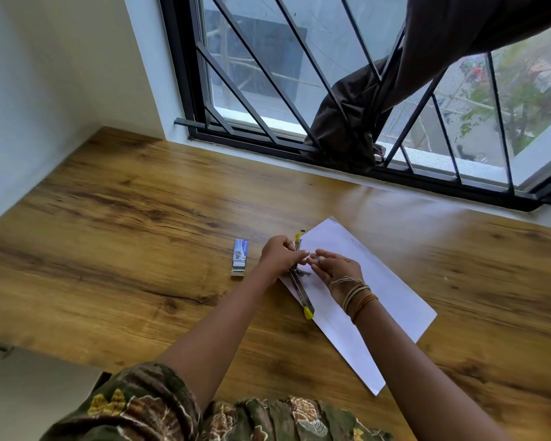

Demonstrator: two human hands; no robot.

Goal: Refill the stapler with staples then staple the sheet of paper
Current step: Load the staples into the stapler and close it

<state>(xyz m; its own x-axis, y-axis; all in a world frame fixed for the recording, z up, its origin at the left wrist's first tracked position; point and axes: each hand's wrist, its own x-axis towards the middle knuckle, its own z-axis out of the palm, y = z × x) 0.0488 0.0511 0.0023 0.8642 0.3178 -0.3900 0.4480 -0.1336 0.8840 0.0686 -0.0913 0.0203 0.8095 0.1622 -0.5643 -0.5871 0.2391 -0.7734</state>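
right hand (337, 268) hovers over the sheet of paper (379, 291) with fingers loosely spread, its fingertips pinching something small at the open stapler; whether that is a strip of staples i cannot tell, it is too small and blurred. left hand (280, 254) curls over the far half of the stapler (299, 281), thumb and fingers closed on the metal channel to steady it. the stapler lies swung open on the left edge of the paper, one yellow tip (309, 312) near, the other far past the left hand.

the likely step is seating staples in the channel. if the strip goes in tilted or points up, it could jam or break into pieces, which would scatter on the wooden table (124, 218) and be hard to gather. the stapler is braced only by one hand on loose paper, so a push could make it skid or crease the sheet. snapping the top shut early could pinch a fingertip.

further left, well apart, the staple box (240, 257) lies slid open, with spare staples showing, so a sweeping forearm could knock it.
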